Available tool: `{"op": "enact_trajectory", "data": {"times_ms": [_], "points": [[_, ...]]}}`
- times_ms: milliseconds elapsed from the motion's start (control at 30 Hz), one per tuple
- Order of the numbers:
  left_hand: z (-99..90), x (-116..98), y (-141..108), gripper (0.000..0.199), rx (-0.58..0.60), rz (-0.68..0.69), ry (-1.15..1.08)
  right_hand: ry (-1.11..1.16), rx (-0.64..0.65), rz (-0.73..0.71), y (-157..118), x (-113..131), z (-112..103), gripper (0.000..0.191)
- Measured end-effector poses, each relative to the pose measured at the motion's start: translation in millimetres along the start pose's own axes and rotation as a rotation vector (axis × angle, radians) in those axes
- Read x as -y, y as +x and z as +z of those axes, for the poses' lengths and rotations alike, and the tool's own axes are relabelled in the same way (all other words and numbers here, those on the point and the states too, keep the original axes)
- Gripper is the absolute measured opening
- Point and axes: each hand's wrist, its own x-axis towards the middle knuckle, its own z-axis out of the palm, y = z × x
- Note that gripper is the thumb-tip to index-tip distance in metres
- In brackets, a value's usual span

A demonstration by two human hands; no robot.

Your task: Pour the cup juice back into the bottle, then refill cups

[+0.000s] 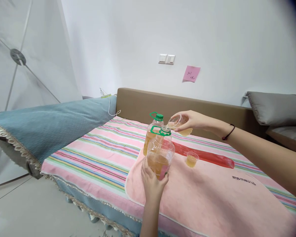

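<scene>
My left hand (153,179) is wrapped round the lower part of a clear plastic bottle (160,153) that stands uncapped, partly filled with amber liquid. A green handle ring circles its neck. Above and right of the mouth, my right hand (189,120) grips a clear plastic cup (175,121) of amber liquid, tilted with its rim at the opening. Just behind stands a second bottle (148,138) with a green cap, also holding amber liquid. Another small cup (191,159), with some liquid in it, sits upright to the right on the pink mat.
The pink mat (199,197) lies on a striped sheet (98,158) over the bed. Behind the small cup is a red flat strip (207,154). A brown headboard (143,102) and grey pillow (273,107) border the far side; blue fabric (64,121) covers the left end.
</scene>
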Motion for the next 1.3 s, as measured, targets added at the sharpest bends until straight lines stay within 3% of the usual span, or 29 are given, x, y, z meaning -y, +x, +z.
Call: {"op": "enact_trajectory", "data": {"times_ms": [567,1300], "points": [[3.0,3,-1,0.103,-0.014,0.005,-0.004,-0.131,0.074,-0.002,10,5,-11,0.057],[1.8,2,-1,0.104,-0.010,0.004,0.003,-0.286,0.150,0.015,19,29,-15,0.055]]}}
